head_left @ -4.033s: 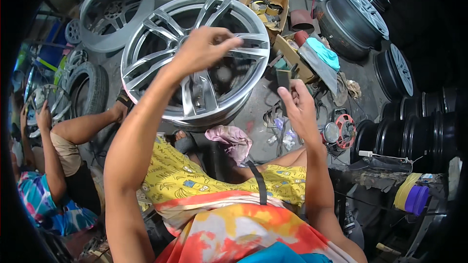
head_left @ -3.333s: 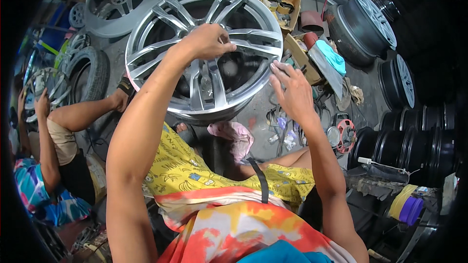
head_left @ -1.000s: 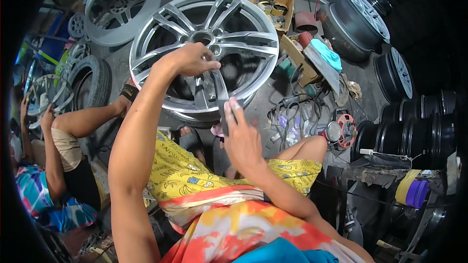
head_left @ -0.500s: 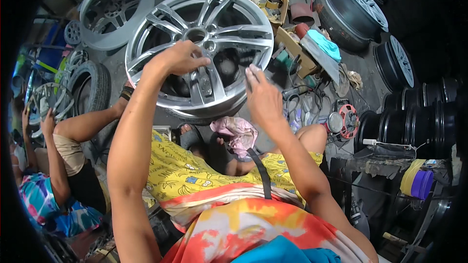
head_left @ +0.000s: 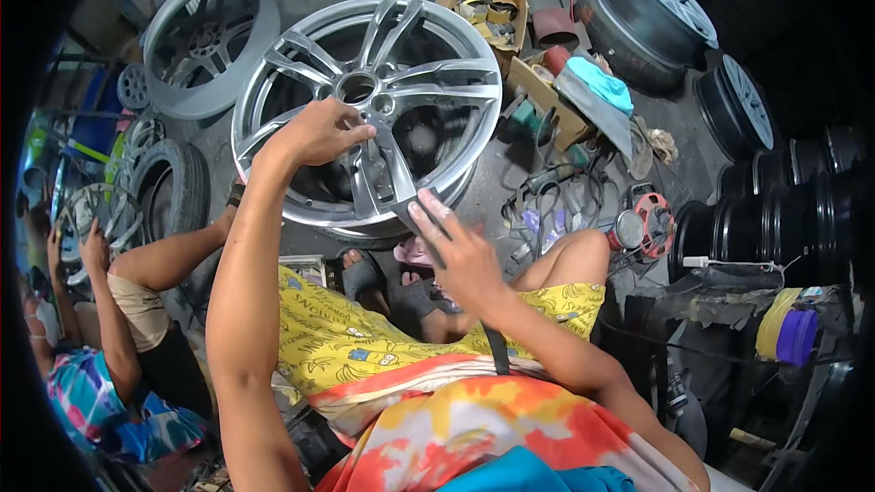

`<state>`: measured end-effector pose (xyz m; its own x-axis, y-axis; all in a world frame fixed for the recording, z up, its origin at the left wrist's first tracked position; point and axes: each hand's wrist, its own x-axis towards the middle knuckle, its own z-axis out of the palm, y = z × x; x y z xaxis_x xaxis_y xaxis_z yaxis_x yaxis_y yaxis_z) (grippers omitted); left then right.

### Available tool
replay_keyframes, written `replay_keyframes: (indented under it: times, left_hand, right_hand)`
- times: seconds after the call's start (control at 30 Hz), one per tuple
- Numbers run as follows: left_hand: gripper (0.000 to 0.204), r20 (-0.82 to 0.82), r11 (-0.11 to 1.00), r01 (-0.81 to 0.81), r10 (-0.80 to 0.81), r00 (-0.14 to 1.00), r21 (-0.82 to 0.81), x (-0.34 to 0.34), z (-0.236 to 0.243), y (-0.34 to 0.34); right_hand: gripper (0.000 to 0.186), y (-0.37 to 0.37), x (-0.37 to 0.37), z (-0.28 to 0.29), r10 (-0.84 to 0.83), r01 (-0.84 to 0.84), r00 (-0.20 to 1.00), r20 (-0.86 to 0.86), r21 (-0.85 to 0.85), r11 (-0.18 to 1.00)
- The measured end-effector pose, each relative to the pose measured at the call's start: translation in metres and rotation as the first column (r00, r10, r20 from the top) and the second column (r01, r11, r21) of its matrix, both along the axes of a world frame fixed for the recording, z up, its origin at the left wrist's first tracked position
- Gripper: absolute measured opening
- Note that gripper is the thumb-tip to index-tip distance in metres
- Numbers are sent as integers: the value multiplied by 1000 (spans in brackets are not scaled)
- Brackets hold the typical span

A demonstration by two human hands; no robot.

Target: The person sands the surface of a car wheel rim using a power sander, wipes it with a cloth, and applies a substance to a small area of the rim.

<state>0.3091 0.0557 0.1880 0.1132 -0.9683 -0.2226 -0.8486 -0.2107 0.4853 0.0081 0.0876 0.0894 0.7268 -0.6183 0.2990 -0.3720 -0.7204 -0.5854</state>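
Observation:
A silver alloy wheel with paired spokes lies face up in front of me, tilted slightly. My left hand is over its near-left spokes beside the hub, thumb stretched out and apart; its other fingers curl down, partly hidden, and I see nothing held. My right hand presses a dark strip, which looks like sandpaper, under its extended fingers. The strip's upper end meets the wheel's near rim, just below a spoke. A pink cloth lies below the rim, partly covered by the right hand.
Grey wheels and a tyre stand at left, near a co-worker's arm holding a wheel. A cardboard box, cables and a red reel are right of the wheel. Black rims and yellow and purple rolls are far right.
My right hand with the strip has moved left and nearer to me, from the wheel's right rim to its near rim. The left hand stays over the spokes; the view has shifted slightly.

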Motion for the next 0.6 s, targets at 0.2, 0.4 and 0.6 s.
replay_keyframes:
  times: [0.2, 0.4, 0.6]
  left_hand:
    - [39, -17, 999, 49, -49, 999, 15, -14, 8, -1]
    - [39, 18, 998, -18, 17, 1000, 52, -16, 11, -2]
    - [37, -38, 999, 32, -33, 999, -26, -26, 14, 5]
  right_hand:
    - [42, -91, 12, -11, -304, 322, 920, 248, -31, 946]
    - [58, 6, 8, -39, 2, 3, 996, 88, -56, 998]
    - [53, -115, 30, -49, -428, 464, 777, 462, 40, 885]
